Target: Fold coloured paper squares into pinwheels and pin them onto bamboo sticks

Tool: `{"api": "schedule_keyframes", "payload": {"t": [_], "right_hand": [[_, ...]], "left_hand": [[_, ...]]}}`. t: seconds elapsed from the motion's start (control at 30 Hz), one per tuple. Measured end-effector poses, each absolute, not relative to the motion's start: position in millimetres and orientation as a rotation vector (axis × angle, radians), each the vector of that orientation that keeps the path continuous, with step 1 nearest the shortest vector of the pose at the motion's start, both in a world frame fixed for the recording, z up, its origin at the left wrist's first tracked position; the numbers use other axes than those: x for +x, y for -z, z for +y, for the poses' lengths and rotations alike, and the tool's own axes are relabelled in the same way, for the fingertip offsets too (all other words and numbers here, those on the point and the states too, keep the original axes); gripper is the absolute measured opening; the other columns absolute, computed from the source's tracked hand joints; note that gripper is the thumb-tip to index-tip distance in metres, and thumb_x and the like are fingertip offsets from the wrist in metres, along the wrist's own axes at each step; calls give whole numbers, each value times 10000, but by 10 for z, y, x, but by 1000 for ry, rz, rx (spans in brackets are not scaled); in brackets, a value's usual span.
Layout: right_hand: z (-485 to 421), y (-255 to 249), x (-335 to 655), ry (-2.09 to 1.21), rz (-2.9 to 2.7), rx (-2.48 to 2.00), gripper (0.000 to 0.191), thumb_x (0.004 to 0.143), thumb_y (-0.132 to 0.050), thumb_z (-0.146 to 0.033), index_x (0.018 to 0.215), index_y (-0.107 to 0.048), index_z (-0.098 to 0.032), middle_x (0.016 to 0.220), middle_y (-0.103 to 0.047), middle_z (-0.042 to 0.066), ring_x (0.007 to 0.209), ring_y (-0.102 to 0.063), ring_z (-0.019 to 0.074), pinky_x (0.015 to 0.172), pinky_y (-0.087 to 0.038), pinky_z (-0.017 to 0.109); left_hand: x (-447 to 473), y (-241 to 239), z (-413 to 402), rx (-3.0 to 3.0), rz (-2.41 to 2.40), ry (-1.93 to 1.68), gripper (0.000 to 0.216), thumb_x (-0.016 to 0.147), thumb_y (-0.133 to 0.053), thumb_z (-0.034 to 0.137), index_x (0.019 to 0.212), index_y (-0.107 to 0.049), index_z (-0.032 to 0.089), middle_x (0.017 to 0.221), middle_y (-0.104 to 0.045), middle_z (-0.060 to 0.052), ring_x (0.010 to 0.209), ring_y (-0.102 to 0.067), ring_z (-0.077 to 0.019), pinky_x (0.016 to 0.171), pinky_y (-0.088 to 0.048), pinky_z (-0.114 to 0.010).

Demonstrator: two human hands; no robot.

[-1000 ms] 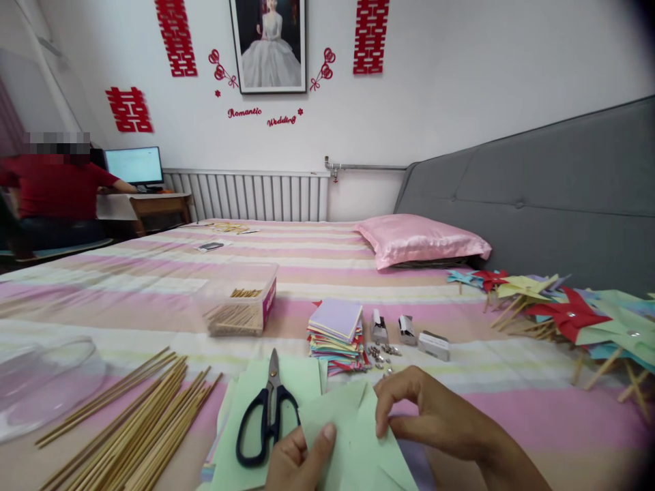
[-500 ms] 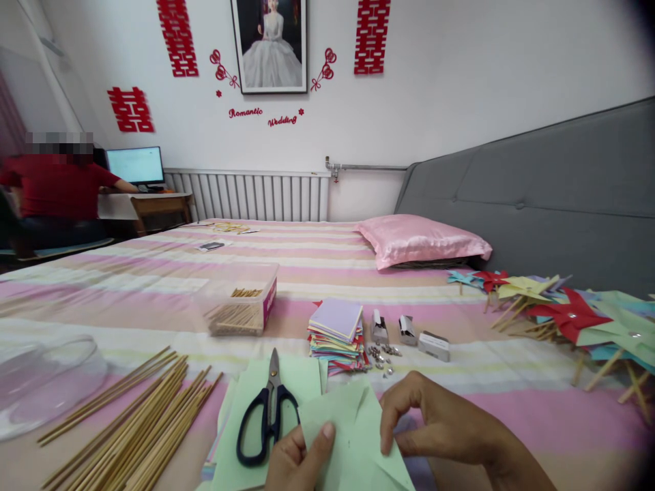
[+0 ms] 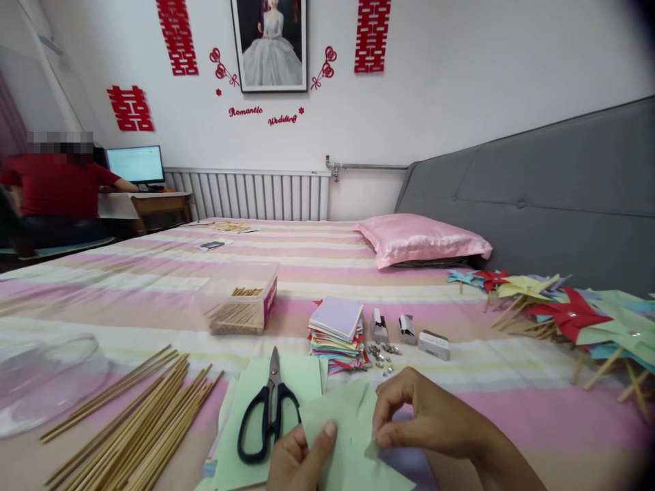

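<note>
A cut square of light green paper [image 3: 344,447] is held up at the bottom centre. My left hand [image 3: 301,457] pinches its left side, thumb on top. My right hand [image 3: 430,419] pinches a cut corner at the right and bends it inward, thumb and fingertips together. Just left of the paper lie scissors [image 3: 269,409] with dark blue handles, on a stack of green sheets [image 3: 301,372]. Beyond my hands stands a pile of small coloured paper squares [image 3: 335,327]. Several silver thumbtacks [image 3: 383,354] lie scattered beside the pile.
Bundled wooden sticks [image 3: 138,423] lie at front left, near a clear plastic lid [image 3: 46,382]. A clear box [image 3: 243,307] holds short sticks. Small boxes [image 3: 434,345] stand behind the tacks. Finished paper pinwheels [image 3: 573,314] line the right, near a pink pillow [image 3: 419,239]. A person [image 3: 59,184] sits far left.
My right thumb and fingers have closed on the paper's right corner and moved slightly left, curling it inward. My left hand keeps its hold almost unmoved.
</note>
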State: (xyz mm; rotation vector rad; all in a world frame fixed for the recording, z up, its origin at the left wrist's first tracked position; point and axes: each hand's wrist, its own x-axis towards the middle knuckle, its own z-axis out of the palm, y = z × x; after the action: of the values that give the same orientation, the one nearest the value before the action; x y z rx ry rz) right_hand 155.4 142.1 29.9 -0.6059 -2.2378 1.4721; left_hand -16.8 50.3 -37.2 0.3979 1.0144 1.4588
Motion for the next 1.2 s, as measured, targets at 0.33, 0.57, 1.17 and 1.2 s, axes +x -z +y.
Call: {"api": "schedule_keyframes", "payload": {"t": [0.33, 0.57, 1.17, 1.2], "right_hand": [[1410, -249, 1476, -1454, -2198, -707, 168, 659, -712, -291, 688, -696, -126, 656, -668, 32, 637, -589, 147, 617, -453, 231], [1411, -219, 1447, -1407, -2181, -761, 187, 645, -721, -299, 639, -657, -123, 612, -615, 9, 587, -532, 122, 570, -420, 213], [1413, -214, 1435, -1370, -2204, -792, 173, 630, -718, -282, 607, -635, -132, 592, -596, 4, 565, -516, 117, 543, -409, 214], [1414, -212, 1439, -1365, -2207, -790, 177, 631, -718, -285, 607, -634, -131, 593, -598, 5, 567, -520, 119, 545, -411, 215]], "left_hand": [[-134, 413, 512, 383, 936, -1505, 311, 564, -789, 285, 790, -724, 81, 575, -721, -124, 597, -679, -286, 635, -507, -392], [-132, 489, 533, 426, 898, -1527, 293, 600, -768, 294, 796, -730, 80, 570, -719, -117, 583, -675, -261, 683, -484, -381], [-94, 439, 521, 421, 939, -1538, 332, 544, -790, 327, 751, -730, 74, 565, -712, -126, 598, -668, -285, 634, -483, -380], [-95, 441, 523, 419, 937, -1542, 334, 545, -790, 327, 754, -729, 74, 564, -712, -125, 598, -668, -285, 635, -483, -380]]}}
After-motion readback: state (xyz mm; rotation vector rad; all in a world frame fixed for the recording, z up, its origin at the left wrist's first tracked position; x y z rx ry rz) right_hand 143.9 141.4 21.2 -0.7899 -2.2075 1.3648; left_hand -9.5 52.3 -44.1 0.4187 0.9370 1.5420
